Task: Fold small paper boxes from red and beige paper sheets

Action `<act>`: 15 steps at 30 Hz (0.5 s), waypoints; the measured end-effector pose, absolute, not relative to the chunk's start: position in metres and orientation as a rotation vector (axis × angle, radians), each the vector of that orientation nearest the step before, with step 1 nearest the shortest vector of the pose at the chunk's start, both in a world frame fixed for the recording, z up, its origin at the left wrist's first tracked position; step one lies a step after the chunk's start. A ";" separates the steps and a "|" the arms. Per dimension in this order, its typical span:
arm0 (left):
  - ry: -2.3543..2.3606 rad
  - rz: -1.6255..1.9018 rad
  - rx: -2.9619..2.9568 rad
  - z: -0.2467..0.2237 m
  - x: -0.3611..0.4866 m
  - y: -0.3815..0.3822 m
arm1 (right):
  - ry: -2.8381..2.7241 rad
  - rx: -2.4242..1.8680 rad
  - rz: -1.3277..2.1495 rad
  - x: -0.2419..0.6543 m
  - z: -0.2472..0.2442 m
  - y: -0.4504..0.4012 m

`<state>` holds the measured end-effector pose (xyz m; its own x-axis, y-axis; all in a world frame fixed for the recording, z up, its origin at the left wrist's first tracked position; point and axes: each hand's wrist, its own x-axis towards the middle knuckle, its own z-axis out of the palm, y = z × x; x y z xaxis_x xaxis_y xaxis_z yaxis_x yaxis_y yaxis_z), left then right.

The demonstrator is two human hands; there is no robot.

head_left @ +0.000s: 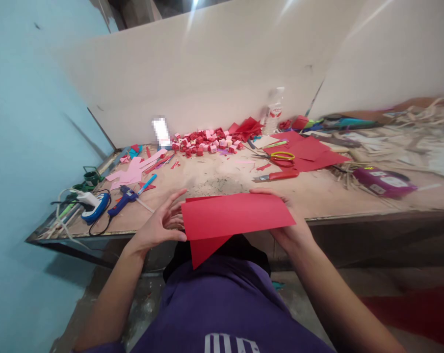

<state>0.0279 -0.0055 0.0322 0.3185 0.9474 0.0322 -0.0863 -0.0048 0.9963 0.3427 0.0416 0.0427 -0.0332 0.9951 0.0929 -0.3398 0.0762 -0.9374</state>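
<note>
Two red paper sheets [232,215] are held in the air over the table's front edge, one overlapping the other; a pointed corner hangs below on the left. My right hand [291,223] grips the right end, its palm and most fingers hidden behind the paper. At the left end, my left hand [163,223] is open, its fingers apart and stretched along the paper's edge. Its thumb tip meets the lower left edge. Beyond the hands lie yellow-handled scissors [280,157] and red-handled pliers [280,176].
Many small red and pink paper boxes [207,142] are heaped against the back board, near a plastic bottle [273,113]. Red sheets [310,152] and a purple tape measure [381,182] lie right. Left are pink strips [133,171], a blue glue gun [122,200] and a power strip [95,208].
</note>
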 end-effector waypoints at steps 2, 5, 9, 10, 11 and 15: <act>0.937 0.986 1.254 0.032 0.032 -0.006 | -1.046 -0.845 1.310 0.344 0.042 0.044; 0.983 1.004 1.222 0.031 0.042 -0.007 | -1.103 -0.841 1.265 0.346 0.041 0.048; 0.956 1.152 1.262 0.028 0.059 -0.005 | -1.121 -0.818 1.227 0.344 0.042 0.051; 0.949 1.214 1.253 0.027 0.064 -0.005 | -1.101 -0.801 1.236 0.341 0.042 0.050; 0.949 1.285 1.231 0.026 0.069 -0.005 | -1.080 -0.777 1.254 0.338 0.043 0.048; 1.017 1.458 1.177 0.023 0.085 -0.010 | -1.120 -0.710 1.474 0.317 0.043 0.032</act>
<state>0.0854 -0.0096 0.0228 -0.0658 0.9825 0.1745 -0.1754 -0.1836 0.9672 0.3168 0.0320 0.0429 -0.2207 0.9646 0.1445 -0.3978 0.0463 -0.9163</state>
